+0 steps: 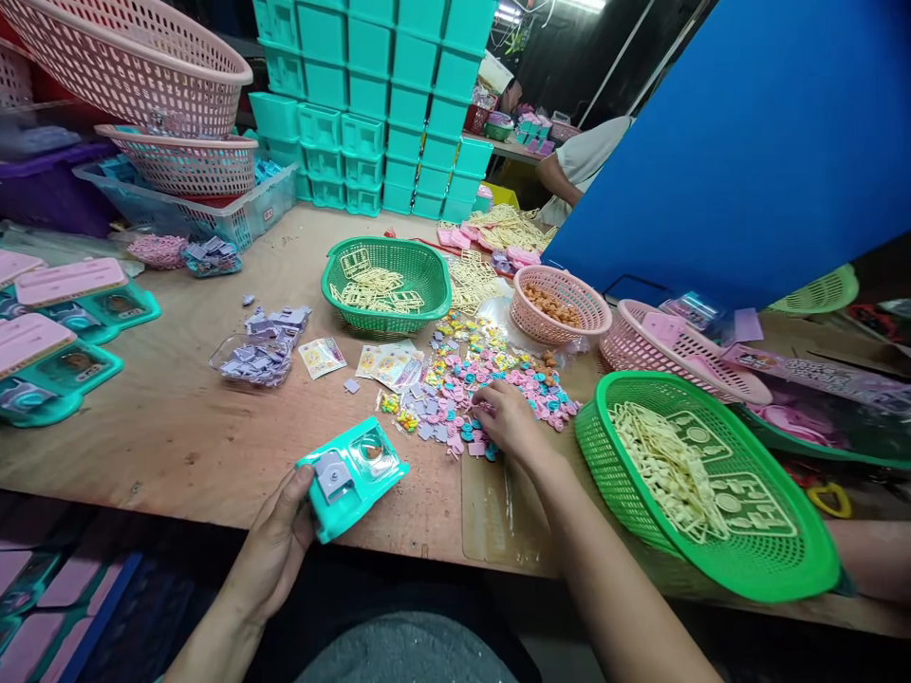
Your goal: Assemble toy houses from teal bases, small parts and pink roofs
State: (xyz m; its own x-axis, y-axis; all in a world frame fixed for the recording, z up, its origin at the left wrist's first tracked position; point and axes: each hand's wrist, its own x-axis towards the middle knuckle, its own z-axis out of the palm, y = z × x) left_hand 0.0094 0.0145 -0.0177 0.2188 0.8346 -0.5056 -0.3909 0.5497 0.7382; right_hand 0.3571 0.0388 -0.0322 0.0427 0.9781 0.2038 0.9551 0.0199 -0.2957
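My left hand (281, 531) grips a teal plastic toy case (362, 507) by its left end, tilted above the table's front edge. Set into the case are a grey-lilac piece (331, 474) and a round clear window with something brown behind it. My right hand (507, 417) reaches into a loose pile of small pink, blue and lilac plastic pieces (455, 379). Its fingers are curled together at the pile; whatever lies between the fingertips is too small to make out. Small bags of yellow and green bits (405, 420) lie left of that hand.
Green baskets (388, 249) (804, 569) hold cream plastic frames; a pink basket (602, 313) holds brown pieces. Lilac parts fill a clear tray (249, 370). Teal cases with pink tops (78, 285) lie left. Teal boxes (356, 114) are stacked behind. Another person's arm (872, 555) shows at right.
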